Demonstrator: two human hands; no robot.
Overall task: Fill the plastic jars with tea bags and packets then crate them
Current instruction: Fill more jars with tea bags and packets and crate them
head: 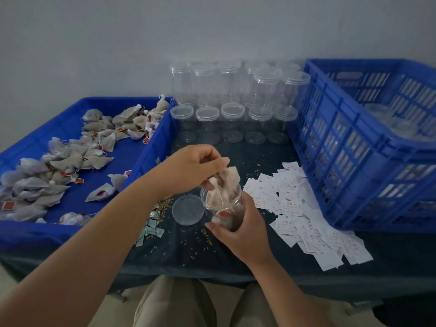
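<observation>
My right hand [243, 230] grips a clear plastic jar [225, 206], tilted and partly filled with tea bags. Over the jar's mouth my left hand [191, 168] holds a few tea bags [227, 179] and pushes them in. The jar's clear lid [188, 210] lies flat on the dark tablecloth just left of it. A blue tray [132, 159] at the left holds several loose tea bags [70, 159] with red tags. White paper packets [302, 213] lie scattered at the right. A blue slatted crate [354, 147] stands at the far right.
Several empty lidded jars [233, 95] stand in rows at the back, between tray and crate. Small greenish sachets [151, 228] lie near the tray's front corner. Tea crumbs dot the cloth. Inside the crate something clear shows dimly. My knees are below the table's front edge.
</observation>
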